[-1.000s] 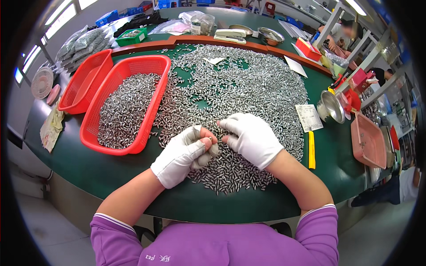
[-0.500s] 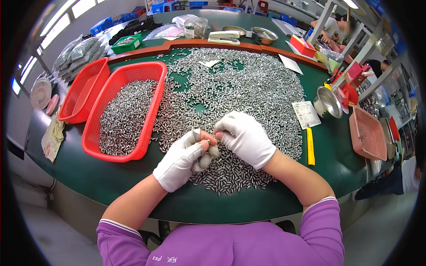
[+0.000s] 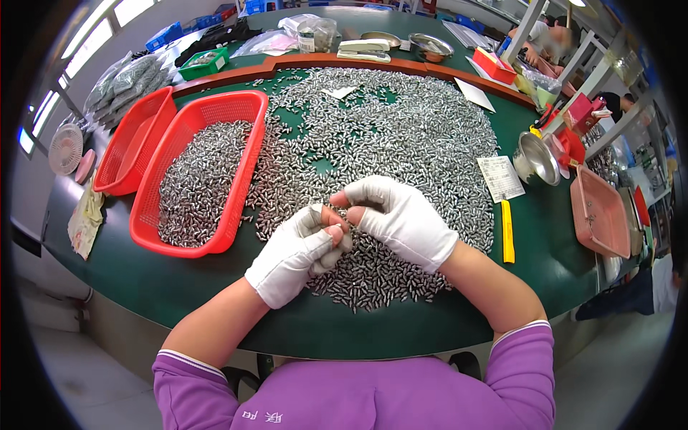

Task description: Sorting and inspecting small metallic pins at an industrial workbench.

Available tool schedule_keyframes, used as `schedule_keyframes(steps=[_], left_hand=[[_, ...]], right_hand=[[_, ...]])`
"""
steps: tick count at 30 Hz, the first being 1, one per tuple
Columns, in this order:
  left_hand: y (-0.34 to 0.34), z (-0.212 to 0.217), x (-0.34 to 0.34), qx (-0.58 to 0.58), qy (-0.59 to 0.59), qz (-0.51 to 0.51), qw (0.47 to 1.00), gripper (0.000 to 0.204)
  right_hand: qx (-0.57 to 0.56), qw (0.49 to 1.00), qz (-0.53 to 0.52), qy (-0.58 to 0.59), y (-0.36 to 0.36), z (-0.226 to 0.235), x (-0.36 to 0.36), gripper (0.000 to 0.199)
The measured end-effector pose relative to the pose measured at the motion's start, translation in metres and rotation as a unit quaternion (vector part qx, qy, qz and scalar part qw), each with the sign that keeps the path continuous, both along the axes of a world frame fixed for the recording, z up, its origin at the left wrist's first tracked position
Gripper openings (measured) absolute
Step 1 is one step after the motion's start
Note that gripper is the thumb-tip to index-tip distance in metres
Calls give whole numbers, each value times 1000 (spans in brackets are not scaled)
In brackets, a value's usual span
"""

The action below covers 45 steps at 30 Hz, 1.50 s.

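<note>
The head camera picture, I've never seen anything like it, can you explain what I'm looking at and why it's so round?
A wide fisheye camera on a person's head looks down, so straight edges bend. The two gloved hands are that person's own: left hand and right hand, meeting over a green table. Their bare fingertips pinch a small metal piece between them. A big heap of small metal pieces covers the table. To the left, a red basket holds more, with a second red basket beside it.

Both forearms are extended from purple sleeves over the green table [image 3: 179, 287]. The white-gloved left hand [image 3: 294, 252] is curled, fingertips met by the right hand [image 3: 401, 218], whose thumb and forefinger are pinched together.
</note>
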<state>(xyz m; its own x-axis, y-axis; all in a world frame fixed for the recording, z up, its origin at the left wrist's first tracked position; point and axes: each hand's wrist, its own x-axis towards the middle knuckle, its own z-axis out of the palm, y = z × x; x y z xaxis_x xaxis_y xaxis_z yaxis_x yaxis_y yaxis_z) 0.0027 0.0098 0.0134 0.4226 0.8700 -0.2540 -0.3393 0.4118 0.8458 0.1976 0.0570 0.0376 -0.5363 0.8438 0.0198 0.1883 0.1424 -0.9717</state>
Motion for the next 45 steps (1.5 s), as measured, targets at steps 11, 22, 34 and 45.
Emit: schedule_keyframes(steps=[11, 22, 34, 45], left_hand=[[-2, -5, 1, 46, -13, -30, 998, 28], [0, -5, 0, 37, -26, -26, 999, 30], [1, -2, -2, 44, -36, -61, 997, 30], [1, -5, -2, 2, -102, -66, 993, 32]], right_hand=[[389, 855, 9, -342, 10, -28, 6, 10], [232, 948, -22, -216, 12, -17, 8, 17], [79, 996, -28, 2, -2, 5, 4, 15], [276, 959, 60, -13, 8, -4, 9, 17]])
